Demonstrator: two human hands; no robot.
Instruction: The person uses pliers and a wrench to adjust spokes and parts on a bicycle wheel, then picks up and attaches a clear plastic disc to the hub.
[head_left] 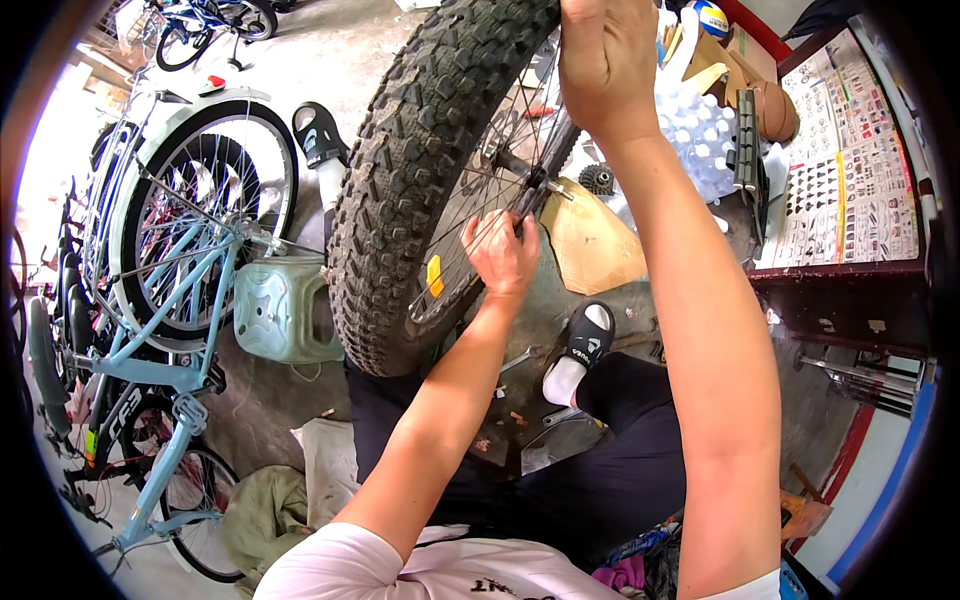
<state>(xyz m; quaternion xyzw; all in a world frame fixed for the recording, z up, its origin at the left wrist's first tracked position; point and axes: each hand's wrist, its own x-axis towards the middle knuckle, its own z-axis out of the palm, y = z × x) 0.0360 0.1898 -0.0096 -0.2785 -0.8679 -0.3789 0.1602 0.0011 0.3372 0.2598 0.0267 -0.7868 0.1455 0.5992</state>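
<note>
A fat knobbly bicycle wheel [385, 180] stands tilted between my legs, its spokes and hub [518, 168] facing right. My right hand [610, 75] is closed around the wheel's upper edge, its fingertips partly out of sight. Just below the axle, my left hand [500, 252] has its fingers curled in by the spokes; what they pinch, if anything, is hidden. A yellow reflector [434, 277] sits among the spokes. Beyond the axle lies a small dark sprocket cluster [597, 180], near a piece of cardboard [592, 245] on the floor.
To the left stand a light blue bicycle [180, 375] and a pale blue plastic jug [285, 312]. A wrench [518, 358] lies on the floor by my foot. On the right are bagged plastic bottles [700, 140] and a table [840, 290] covered with a printed sheet.
</note>
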